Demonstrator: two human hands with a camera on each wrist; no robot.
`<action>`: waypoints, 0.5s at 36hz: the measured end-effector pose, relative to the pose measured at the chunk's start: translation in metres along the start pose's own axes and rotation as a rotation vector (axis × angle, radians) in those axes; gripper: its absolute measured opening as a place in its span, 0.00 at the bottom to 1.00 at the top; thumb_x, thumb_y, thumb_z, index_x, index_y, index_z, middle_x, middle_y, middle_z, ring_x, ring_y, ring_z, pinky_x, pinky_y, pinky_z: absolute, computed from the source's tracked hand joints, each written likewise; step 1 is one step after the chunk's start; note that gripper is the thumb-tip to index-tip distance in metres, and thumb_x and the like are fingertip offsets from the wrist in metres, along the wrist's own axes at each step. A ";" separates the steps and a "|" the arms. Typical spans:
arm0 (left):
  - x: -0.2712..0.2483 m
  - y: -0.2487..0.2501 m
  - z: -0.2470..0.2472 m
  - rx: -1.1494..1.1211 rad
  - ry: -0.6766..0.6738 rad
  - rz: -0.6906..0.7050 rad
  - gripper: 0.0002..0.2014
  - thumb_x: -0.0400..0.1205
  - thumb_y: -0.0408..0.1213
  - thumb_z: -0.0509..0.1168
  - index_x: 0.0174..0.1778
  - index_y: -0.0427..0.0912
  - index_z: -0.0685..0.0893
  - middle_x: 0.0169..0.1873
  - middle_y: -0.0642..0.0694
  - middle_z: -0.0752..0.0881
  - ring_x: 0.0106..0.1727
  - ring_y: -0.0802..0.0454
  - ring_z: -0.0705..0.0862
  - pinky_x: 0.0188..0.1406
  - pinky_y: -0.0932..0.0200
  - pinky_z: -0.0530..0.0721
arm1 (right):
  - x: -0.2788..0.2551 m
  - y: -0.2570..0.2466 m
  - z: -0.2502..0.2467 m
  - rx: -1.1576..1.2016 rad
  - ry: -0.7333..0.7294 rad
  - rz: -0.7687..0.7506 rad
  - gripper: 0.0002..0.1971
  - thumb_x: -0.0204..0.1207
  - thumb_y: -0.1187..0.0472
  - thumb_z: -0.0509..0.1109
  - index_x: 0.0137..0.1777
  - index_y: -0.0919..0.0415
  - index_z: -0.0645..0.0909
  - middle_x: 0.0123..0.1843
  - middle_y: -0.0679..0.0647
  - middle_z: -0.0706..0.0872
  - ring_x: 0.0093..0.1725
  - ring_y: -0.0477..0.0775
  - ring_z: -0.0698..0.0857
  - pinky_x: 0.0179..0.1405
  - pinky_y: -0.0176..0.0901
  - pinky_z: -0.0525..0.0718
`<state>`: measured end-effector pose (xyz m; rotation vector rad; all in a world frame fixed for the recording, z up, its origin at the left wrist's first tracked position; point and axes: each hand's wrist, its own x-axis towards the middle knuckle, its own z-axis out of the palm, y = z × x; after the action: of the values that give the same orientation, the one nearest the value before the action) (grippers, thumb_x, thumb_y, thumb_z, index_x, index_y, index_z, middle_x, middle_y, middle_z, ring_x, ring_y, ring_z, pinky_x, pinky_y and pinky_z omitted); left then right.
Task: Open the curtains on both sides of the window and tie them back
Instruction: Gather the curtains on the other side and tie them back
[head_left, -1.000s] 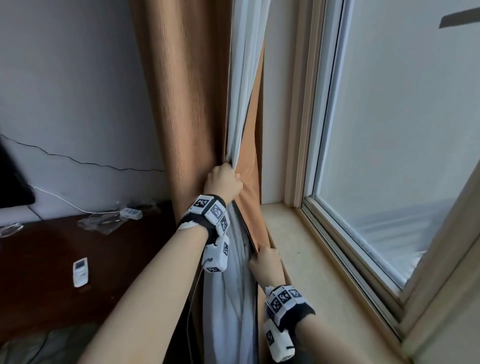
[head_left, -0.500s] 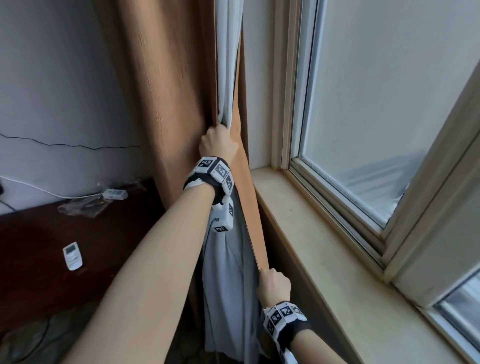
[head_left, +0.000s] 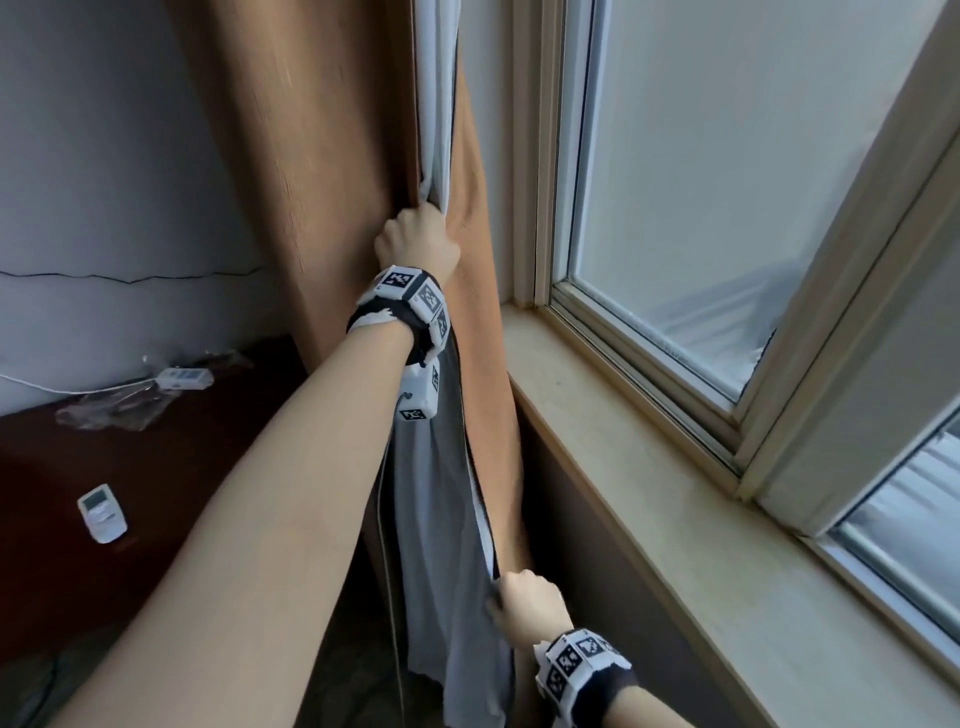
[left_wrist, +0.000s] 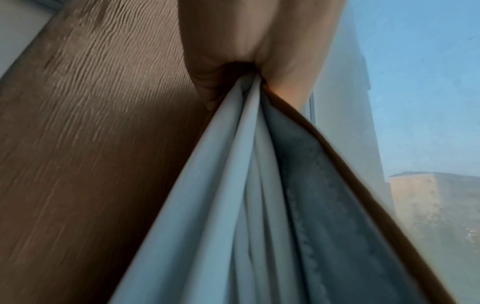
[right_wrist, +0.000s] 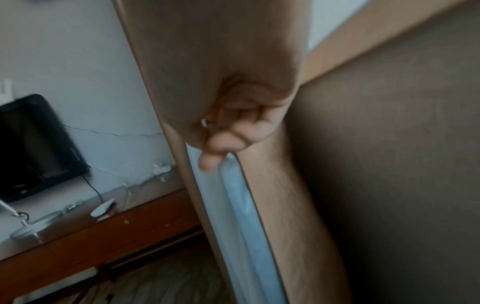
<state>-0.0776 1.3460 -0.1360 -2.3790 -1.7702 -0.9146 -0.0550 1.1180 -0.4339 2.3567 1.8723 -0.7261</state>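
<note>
Tan ribbed curtain gathered beside our window.
Our left hand clenches its folds; our right hand pinches the hem, bunching it for tying.

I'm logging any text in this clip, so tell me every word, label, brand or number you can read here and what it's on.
No text can be read in any view.
White remote on the dark desk: screen and buttons too small to read.
White device near the wall: label blurred.
Wrist bands: black-and-white square marker patterns only, no letters.
Black screen: faint marks on its frame, too blurred to read.
</note>
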 end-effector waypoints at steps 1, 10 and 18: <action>0.000 0.002 0.000 0.008 -0.002 0.008 0.12 0.78 0.29 0.58 0.55 0.35 0.81 0.58 0.33 0.83 0.61 0.32 0.81 0.54 0.45 0.79 | 0.002 -0.002 0.005 0.021 -0.040 -0.027 0.15 0.79 0.59 0.57 0.60 0.59 0.81 0.57 0.63 0.85 0.58 0.67 0.84 0.51 0.50 0.80; -0.005 -0.002 -0.009 -0.004 -0.019 0.039 0.12 0.80 0.30 0.58 0.56 0.31 0.80 0.58 0.30 0.82 0.60 0.30 0.80 0.52 0.44 0.79 | 0.017 0.019 -0.051 0.154 -0.501 -0.078 0.16 0.82 0.65 0.60 0.67 0.70 0.79 0.54 0.62 0.86 0.42 0.57 0.90 0.31 0.35 0.85; -0.009 0.001 -0.012 -0.032 -0.047 0.064 0.10 0.81 0.32 0.59 0.53 0.32 0.81 0.55 0.31 0.84 0.57 0.30 0.82 0.50 0.44 0.80 | 0.026 0.017 -0.240 0.403 0.181 -0.201 0.14 0.80 0.65 0.63 0.64 0.59 0.81 0.47 0.53 0.89 0.39 0.46 0.87 0.49 0.38 0.85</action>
<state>-0.0830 1.3336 -0.1297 -2.4810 -1.6966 -0.8936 0.0438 1.2132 -0.2348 2.5612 2.2477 -1.0276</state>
